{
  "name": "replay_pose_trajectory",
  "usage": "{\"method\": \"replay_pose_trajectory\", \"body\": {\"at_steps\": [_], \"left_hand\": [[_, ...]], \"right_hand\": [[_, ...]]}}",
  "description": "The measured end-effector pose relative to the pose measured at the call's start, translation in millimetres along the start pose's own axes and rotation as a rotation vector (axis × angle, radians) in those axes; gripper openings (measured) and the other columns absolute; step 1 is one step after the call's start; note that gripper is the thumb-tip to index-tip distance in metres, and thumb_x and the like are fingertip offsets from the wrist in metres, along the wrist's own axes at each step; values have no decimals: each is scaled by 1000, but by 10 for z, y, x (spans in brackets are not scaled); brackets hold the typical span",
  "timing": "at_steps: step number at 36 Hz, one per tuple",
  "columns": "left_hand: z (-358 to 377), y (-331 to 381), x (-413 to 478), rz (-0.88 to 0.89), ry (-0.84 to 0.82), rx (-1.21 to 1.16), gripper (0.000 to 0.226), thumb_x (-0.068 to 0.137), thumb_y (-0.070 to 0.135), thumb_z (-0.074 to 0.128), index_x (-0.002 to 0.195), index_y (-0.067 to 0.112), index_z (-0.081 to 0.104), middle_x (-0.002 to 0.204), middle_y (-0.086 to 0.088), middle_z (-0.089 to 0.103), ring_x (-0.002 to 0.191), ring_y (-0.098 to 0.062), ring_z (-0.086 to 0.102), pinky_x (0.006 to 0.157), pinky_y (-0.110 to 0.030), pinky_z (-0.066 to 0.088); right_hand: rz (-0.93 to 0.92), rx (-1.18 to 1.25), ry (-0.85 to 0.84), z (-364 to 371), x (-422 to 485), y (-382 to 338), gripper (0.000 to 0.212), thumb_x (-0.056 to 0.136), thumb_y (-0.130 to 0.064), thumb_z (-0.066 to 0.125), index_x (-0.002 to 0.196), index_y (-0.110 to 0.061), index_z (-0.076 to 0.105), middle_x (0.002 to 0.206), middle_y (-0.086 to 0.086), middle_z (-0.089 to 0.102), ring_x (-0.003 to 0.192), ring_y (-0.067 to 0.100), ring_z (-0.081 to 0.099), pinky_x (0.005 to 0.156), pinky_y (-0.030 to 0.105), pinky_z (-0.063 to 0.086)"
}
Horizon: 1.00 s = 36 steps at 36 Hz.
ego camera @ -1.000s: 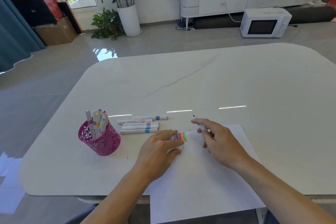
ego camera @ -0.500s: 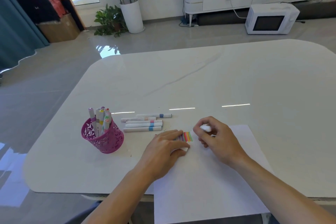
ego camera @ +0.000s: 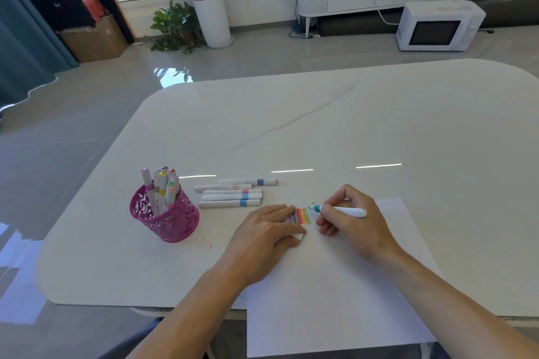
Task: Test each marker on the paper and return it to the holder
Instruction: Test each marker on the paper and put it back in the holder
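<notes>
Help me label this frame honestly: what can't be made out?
Head view only:
- Leftmost test stripes: covered by the left hand.
- Lower barrels of standing markers: inside the pink holder.
- Print on the lying markers: too small.
- Whether the teal marker touches the paper: unclear.

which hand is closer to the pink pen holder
Left. The left hand rests on the paper right of the pink holder; the right hand, gripping a teal marker, is farther right, beyond it.

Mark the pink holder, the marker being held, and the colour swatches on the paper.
pink holder (ego camera: 175, 224), head view, on its lattice front wall
teal marker (ego camera: 350, 211), head view, on the white barrel
colour swatches (ego camera: 303, 215), head view, on the orange stripe
</notes>
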<state>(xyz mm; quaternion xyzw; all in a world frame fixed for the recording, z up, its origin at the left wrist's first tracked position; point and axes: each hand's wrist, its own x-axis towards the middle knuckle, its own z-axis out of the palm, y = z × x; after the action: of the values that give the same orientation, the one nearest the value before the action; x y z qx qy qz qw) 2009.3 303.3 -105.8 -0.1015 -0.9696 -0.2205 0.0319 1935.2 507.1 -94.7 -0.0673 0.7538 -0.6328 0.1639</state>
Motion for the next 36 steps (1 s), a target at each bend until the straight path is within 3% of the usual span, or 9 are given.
{"method": "replay_pose_trajectory", "body": {"at_steps": [13, 36], "left_hand": [[0, -14, 7, 7, -11, 16, 27, 97, 40, 57, 120, 40, 69, 145, 10, 53, 137, -10, 41, 112, -28, 34], [-59, 43, 17, -42, -75, 70, 29, 100, 43, 52, 127, 45, 62, 151, 17, 44, 142, -5, 31, 115, -25, 26]], "right_hand": [[19, -60, 17, 22, 21, 1, 11, 92, -9, 70, 89, -2, 62, 74, 11, 77, 65, 24, 74, 68, 39, 62], [65, -91, 9, 14, 5, -71, 12, 84, -1, 66, 77, -4, 58, 67, 15, 74, 55, 22, 67, 53, 30, 51]]}}
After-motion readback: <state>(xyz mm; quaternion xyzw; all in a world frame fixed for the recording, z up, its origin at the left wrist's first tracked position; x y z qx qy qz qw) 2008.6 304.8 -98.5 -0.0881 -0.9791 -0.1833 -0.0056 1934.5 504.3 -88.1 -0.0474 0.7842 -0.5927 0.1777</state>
